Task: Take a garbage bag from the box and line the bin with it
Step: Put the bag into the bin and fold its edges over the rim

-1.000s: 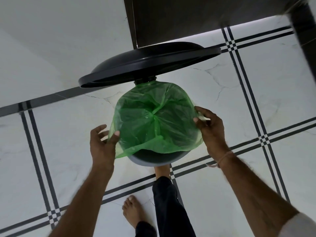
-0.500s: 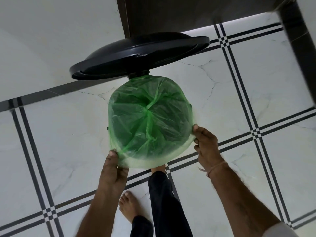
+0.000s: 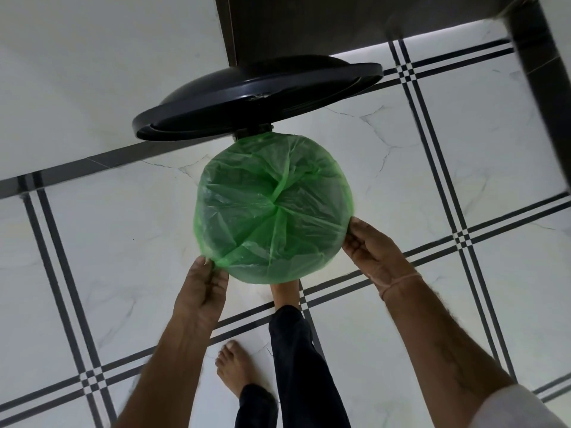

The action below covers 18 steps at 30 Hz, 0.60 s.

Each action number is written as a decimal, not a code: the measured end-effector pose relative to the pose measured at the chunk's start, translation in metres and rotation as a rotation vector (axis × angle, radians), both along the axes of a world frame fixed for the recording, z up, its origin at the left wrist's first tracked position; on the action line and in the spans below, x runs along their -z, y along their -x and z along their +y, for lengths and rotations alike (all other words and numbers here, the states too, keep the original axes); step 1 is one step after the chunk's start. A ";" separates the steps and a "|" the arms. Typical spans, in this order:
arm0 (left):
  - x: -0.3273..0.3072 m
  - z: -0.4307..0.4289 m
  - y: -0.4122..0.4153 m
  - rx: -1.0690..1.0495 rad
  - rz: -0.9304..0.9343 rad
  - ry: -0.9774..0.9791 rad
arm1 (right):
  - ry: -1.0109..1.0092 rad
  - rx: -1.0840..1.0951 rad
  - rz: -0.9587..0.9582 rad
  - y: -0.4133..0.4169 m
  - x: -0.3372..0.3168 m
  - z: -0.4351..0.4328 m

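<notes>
- The left hand (image 3: 202, 285) pinches the green garbage bag (image 3: 272, 208) at its lower left edge, fingers closed on the plastic.
- The bag is stretched over the mouth of the bin (image 3: 247, 136), covering the whole rim; its folds meet near the middle.
- The black lid (image 3: 256, 94) stands tipped open behind it.
- A bare foot (image 3: 284, 293) is at the bin's near side on the tiled floor (image 3: 123, 242).
- The right hand (image 3: 375, 257) grips the bag's right edge, fingers curled on it.

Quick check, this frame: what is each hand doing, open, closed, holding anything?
Left hand: closed, pinching the green bag edge at the bin's near-left rim.
Right hand: fingers curled against the bag's right edge; grip cannot be told.
</notes>
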<state>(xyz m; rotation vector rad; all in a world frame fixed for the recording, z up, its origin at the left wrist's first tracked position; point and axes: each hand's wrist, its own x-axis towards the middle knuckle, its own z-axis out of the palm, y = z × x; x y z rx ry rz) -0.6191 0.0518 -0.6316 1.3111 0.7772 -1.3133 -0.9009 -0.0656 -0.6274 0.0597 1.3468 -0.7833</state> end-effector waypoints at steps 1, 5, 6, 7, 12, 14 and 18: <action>-0.004 -0.003 0.001 0.030 -0.012 0.031 | 0.030 -0.006 0.003 -0.001 -0.001 0.000; -0.018 -0.007 0.004 0.057 -0.093 0.044 | 0.102 0.012 0.022 -0.006 0.000 0.002; -0.020 -0.007 0.003 0.083 -0.112 0.022 | 0.103 0.011 0.027 -0.007 0.000 0.002; -0.020 -0.007 0.002 0.126 -0.132 -0.007 | 0.098 0.007 0.026 -0.008 -0.001 0.001; -0.015 -0.013 -0.001 0.262 -0.098 -0.077 | 0.045 -0.042 0.062 -0.008 0.004 -0.002; -0.013 -0.018 0.001 0.248 -0.077 -0.073 | 0.063 -0.043 0.093 -0.008 0.005 -0.002; -0.010 -0.017 0.005 0.133 -0.036 -0.010 | 0.002 -0.122 0.150 -0.011 -0.001 0.002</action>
